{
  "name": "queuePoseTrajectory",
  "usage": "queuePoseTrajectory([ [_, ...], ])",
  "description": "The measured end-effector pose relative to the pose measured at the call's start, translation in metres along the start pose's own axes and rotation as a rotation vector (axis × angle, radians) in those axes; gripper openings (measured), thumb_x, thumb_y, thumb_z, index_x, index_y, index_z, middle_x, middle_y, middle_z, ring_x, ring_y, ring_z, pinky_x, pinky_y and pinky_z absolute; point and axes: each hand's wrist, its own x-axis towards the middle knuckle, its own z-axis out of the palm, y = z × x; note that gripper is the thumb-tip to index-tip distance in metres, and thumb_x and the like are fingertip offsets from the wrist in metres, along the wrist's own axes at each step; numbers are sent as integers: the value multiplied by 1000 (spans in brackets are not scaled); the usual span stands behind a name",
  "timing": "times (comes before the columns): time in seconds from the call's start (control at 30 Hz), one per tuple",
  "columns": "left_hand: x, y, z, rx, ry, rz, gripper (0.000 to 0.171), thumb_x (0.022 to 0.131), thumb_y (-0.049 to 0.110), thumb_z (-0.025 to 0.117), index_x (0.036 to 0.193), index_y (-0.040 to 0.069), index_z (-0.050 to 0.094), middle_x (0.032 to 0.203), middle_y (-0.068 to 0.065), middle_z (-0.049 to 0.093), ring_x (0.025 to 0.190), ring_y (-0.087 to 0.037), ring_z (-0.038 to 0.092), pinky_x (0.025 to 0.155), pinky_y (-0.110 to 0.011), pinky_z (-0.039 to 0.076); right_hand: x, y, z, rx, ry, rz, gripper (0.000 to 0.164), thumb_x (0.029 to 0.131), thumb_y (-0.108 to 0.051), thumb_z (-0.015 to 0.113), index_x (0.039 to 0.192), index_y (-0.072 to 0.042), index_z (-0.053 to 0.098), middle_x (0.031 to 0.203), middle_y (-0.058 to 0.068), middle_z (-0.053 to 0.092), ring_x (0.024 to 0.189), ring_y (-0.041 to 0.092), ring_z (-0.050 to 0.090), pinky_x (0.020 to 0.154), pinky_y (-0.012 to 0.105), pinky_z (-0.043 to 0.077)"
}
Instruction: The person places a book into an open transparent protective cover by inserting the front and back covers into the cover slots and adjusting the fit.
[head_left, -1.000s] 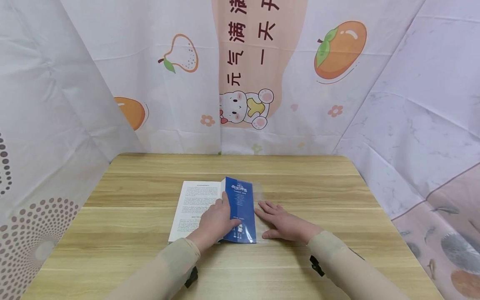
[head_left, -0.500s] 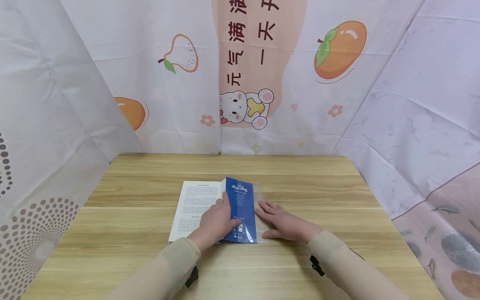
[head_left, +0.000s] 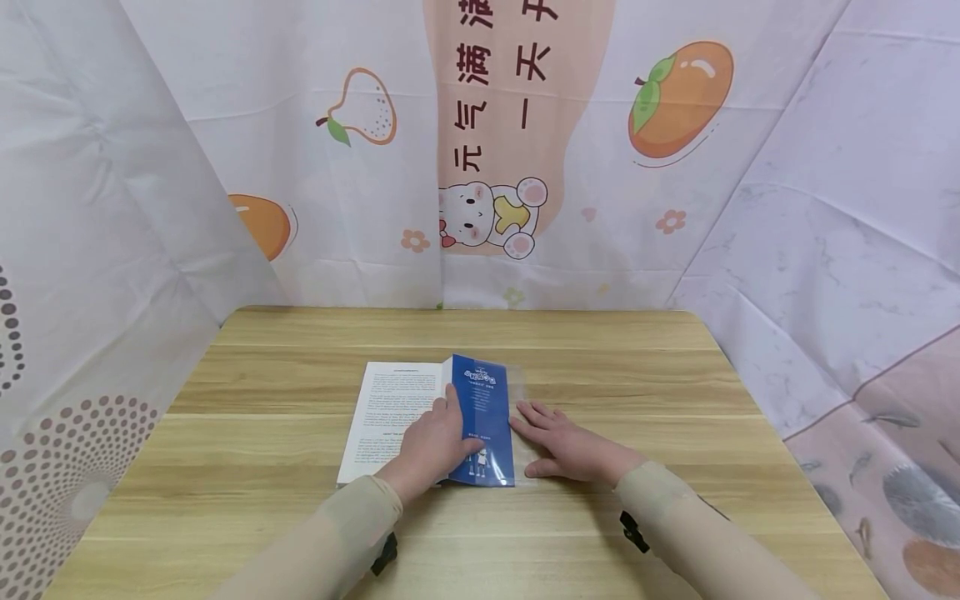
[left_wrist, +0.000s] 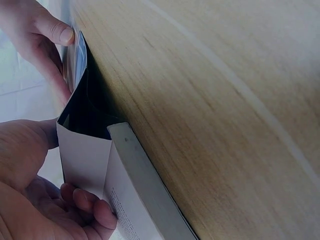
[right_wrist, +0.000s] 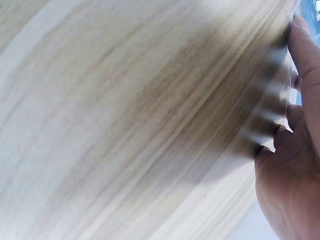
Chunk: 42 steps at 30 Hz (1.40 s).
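Observation:
An open book [head_left: 393,408] lies on the table, its printed page at the left. From its inner edge a blue cover flap [head_left: 489,412] rises in a fold and slopes down to the right. My left hand [head_left: 431,442] straddles that fold, thumb on the blue side and fingers on the white side [left_wrist: 82,157]. A clear plastic cover [head_left: 519,383] sticks out past the blue edge. Spread flat, my right hand [head_left: 566,442] rests with its fingertips at this plastic. In the left wrist view, a dark hollow shows beneath the folded flap.
The wooden table [head_left: 600,358] reaches back to a printed curtain [head_left: 360,208] with fruit pictures. More curtains hang at the left and right sides. A black strap piece [head_left: 633,533] sits under the right sleeve and another [head_left: 384,554] under the left.
The blue flap has edged very slightly to the right, together with the left hand. The right hand stays where it was.

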Motion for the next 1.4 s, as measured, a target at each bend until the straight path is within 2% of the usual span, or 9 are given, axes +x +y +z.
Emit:
queuePoseTrajectory([
  [0.63, -1, 4, -2, 29, -20, 3, 104, 89, 50, 77, 158, -7, 24, 139, -29, 55, 108, -39, 68, 83, -49, 60, 0, 0, -1, -13, 5, -15, 79, 100, -43, 63, 162, -8, 29, 169, 21, 14, 155, 45, 11, 121, 65, 16],
  [1.4, 3, 4, 3, 84, -25, 13, 106, 88, 55, 75, 157, -8, 25, 140, -28, 55, 106, -39, 68, 86, -50, 59, 0, -1, -2, -11, 12, -14, 79, 99, -42, 65, 161, -7, 30, 169, 21, 15, 155, 45, 12, 121, 63, 16],
])
